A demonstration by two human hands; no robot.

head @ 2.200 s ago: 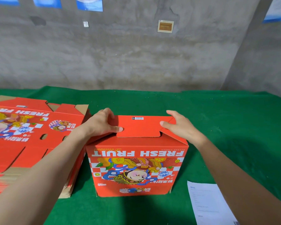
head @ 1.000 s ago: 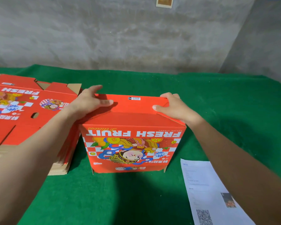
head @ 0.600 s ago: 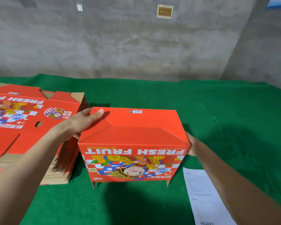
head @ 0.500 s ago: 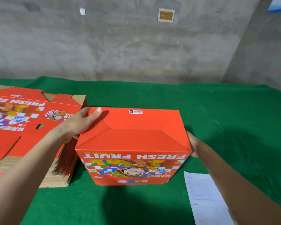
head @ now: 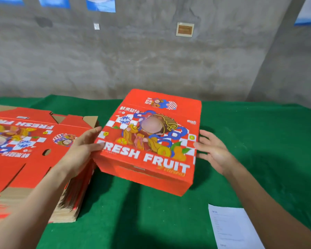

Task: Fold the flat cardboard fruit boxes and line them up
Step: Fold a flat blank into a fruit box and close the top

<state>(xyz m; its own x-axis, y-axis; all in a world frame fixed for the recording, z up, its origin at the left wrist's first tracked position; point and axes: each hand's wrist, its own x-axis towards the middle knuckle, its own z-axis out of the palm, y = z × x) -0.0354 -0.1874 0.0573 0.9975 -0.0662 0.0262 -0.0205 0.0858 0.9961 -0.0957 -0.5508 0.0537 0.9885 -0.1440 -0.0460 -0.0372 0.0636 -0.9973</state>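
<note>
Head view. Half a second ago the box (head: pixel 151 141) stood with its closed bottom up. Now it is turned, "FRESH FRUIT" face up, tilted, its near edge clear of the tabletop (head: pixel 258 141), just right of the flat stack (head: pixel 25 150). Left hand (head: pixel 83 150) and right hand (head: pixel 215 151) press its two ends, fingers (head: pixel 94 131) straight, clasping nothing. Judgement: bottom folded; it wants setting upright to start the line.
</note>
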